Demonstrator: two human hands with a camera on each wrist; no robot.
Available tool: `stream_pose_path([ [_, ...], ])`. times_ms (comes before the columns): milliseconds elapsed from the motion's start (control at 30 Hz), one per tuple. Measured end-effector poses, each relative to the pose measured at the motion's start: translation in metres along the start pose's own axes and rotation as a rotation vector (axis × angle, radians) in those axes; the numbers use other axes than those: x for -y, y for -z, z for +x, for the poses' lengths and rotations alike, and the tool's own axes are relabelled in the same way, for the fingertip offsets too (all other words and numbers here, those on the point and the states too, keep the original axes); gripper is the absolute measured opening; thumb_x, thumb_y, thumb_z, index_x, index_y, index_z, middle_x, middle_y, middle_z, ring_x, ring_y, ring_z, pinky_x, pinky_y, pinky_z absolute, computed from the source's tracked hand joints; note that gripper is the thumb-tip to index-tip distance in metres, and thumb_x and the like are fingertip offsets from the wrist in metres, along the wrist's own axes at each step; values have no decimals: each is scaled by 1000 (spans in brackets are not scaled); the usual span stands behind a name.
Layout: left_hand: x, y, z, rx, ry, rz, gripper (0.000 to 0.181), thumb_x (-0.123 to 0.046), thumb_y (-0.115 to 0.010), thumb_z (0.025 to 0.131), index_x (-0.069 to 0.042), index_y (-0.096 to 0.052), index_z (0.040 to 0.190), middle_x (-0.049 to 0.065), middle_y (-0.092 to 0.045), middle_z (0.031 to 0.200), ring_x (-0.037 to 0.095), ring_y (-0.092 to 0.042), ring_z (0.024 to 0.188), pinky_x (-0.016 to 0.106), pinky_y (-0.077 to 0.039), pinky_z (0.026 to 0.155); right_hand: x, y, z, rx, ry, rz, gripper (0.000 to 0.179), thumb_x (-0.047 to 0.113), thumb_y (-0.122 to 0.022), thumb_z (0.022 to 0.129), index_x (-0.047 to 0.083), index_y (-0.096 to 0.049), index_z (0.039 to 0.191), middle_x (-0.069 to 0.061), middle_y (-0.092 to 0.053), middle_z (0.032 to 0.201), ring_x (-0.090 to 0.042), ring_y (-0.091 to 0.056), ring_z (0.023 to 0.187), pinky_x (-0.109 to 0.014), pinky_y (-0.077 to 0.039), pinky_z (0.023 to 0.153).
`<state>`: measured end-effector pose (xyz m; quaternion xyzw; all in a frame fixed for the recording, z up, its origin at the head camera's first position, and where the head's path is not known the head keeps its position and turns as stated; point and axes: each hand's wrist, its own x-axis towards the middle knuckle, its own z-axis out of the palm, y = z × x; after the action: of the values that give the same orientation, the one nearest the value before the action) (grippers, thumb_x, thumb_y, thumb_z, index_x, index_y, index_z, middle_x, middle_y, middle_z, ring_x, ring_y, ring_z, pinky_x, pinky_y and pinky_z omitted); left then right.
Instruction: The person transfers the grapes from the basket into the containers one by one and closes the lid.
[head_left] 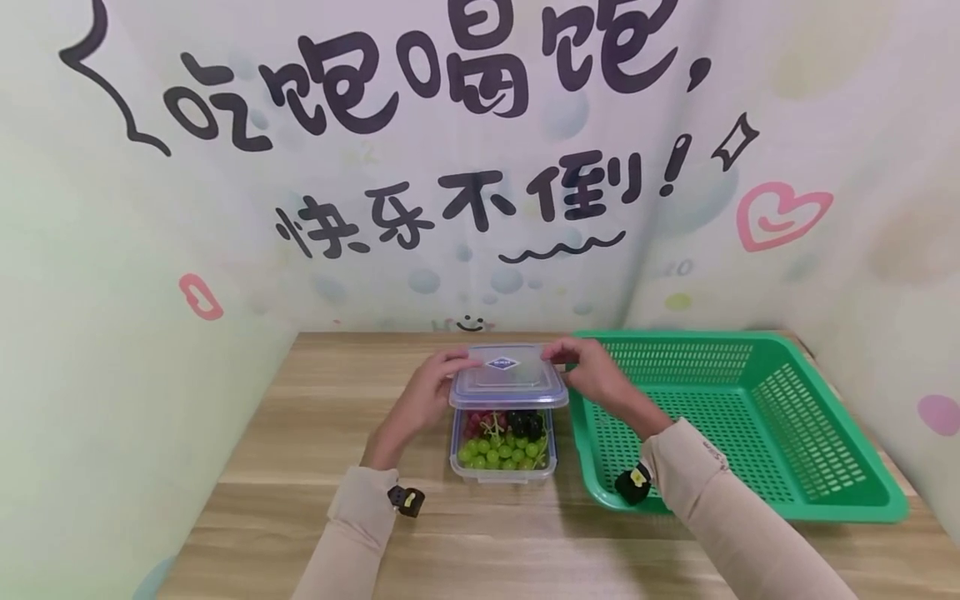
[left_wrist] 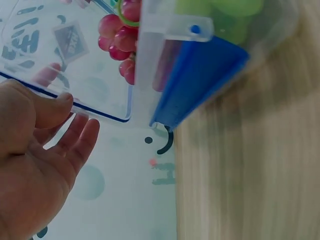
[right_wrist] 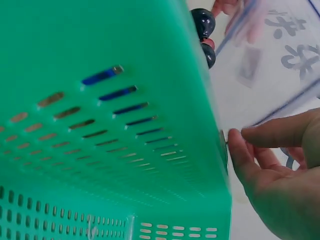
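Observation:
A clear lid with a blue seal [head_left: 517,386] is tilted over the back of a clear plastic food box [head_left: 504,477]. Green grapes [head_left: 497,456] fill the front of the box, with red grapes [head_left: 476,426] and black grapes [head_left: 534,425] behind them. My left hand [head_left: 429,392] pinches the lid's left edge; in the left wrist view the thumb and fingers [left_wrist: 62,104] lie on opposite sides of it. At the lid's right edge, my right hand [head_left: 600,382] pinches it between thumb and fingers. A blue side clip [left_wrist: 197,80] hangs unfastened from the box.
To the right of the box stands a green perforated plastic basket [head_left: 806,497], its near left rim under my right forearm. Everything rests on a wood-grain table [head_left: 300,467]. A printed curtain [head_left: 420,283] hangs behind it.

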<state>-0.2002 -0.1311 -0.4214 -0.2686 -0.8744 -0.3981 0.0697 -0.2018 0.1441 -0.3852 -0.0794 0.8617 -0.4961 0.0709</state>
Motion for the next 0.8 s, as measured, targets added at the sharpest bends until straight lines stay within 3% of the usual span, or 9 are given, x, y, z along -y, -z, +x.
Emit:
stream_pose_path([
  [167,4,-3,-9,20,-51,28,53,20,-53,85,-8,-66,129,25,-54,137,44,-49,130,59,-39,111,1,2,-4,48,-14,7,31,-9,-57,93,1,-68,120,-19,-62,129,-35,-59,120,-43,-57,93],
  [300,6,-7,-15,23,-45,-6,54,22,-52,86,-7,-65,130,24,-52,139,43,-47,132,56,-40,112,8,1,-8,89,-24,-54,30,2,-54,98,0,-64,127,-18,-61,132,-34,-56,122,-44,-55,95],
  [467,10,-12,-23,19,-10,-34,50,21,-57,86,-6,-66,128,22,-50,142,43,-45,135,54,-41,111,19,-10,-14,108,-68,-114,34,8,-55,99,-1,-60,131,-19,-58,132,-34,-54,121,-46,-52,97],
  [800,19,-18,-32,-15,-65,-24,51,24,-55,81,-2,-66,123,24,-50,142,44,-45,134,55,-37,114,27,-37,-26,61,-109,-151,46,12,-57,98,-3,-48,141,-23,-45,149,-40,-43,137,-57,-43,107],
])
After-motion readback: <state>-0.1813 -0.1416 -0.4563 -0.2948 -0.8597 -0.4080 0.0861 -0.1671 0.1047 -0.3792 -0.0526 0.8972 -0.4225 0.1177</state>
